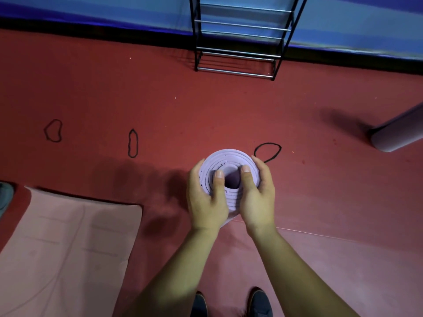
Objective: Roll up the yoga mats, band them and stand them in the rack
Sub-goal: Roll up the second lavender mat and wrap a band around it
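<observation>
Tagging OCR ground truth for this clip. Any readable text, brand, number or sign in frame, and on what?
No words, brands, numbers or signs can be read in this view.
On the flat pink mat there are only faint printed lines, no letters.
No markings show on the rolled lilac mat, the rack or the second rolled mat.

I've got both arms out front, left hand (207, 197) and right hand (258, 197) curled round the rolled mat (229, 156), thumbs on top.
</observation>
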